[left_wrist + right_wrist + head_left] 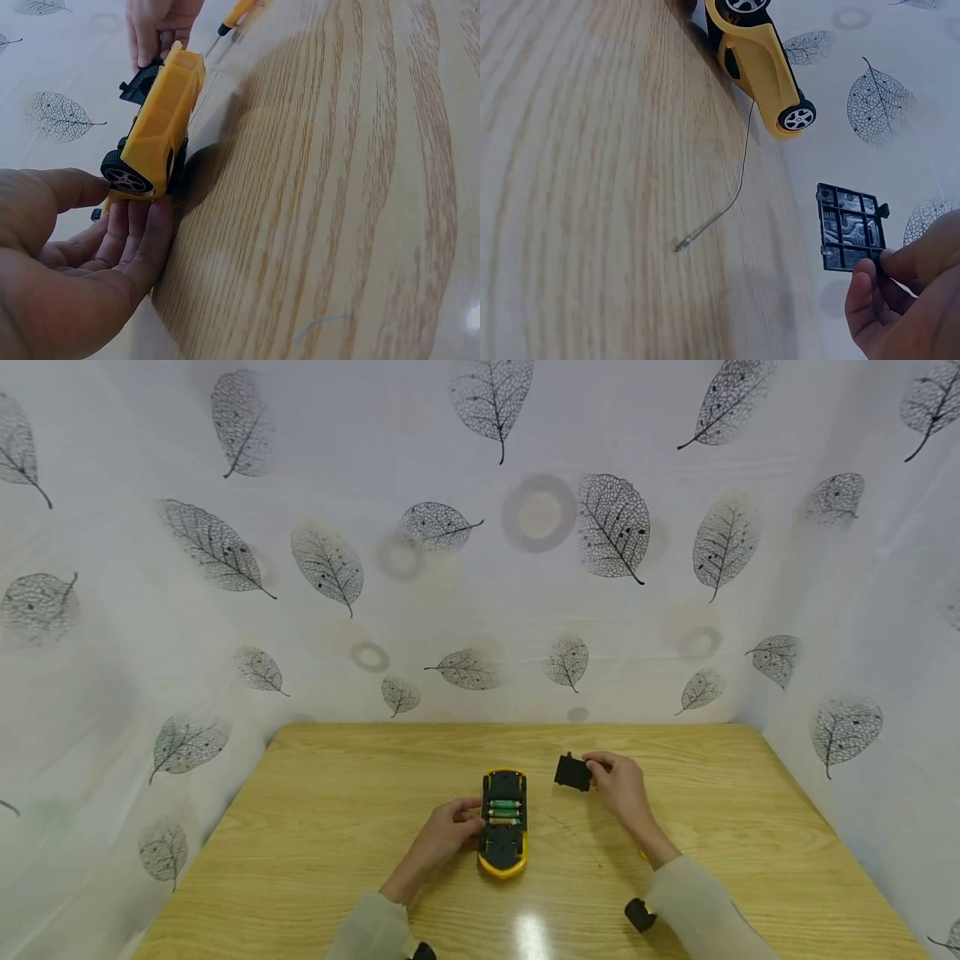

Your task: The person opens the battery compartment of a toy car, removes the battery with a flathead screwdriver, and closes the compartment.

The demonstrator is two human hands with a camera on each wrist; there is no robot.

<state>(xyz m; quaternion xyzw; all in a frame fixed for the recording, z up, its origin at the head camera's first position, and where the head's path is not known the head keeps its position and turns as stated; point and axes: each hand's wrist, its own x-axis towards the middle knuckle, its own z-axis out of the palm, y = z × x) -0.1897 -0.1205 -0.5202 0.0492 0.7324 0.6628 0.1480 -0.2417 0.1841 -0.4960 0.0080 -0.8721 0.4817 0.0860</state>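
A yellow toy car [504, 866] lies upside down on the table, its black underside facing up. Green batteries [505, 812] sit in the open compartment in its middle. My left hand [448, 831] holds the car's left side; in the left wrist view its thumb and fingers close around one end by a wheel [126, 177]. To the right of the car, my right hand [621, 785] pinches a black battery cover [573, 772] by its edge, raised off the table. The cover's ribbed inner face shows in the right wrist view.
A screwdriver with a yellow handle [238, 15] lies on the wooden table [360, 768]. Near the car, a thin wire [739, 187] runs along the tabletop. White leaf-print curtains [480, 602] enclose the table at the back and sides.
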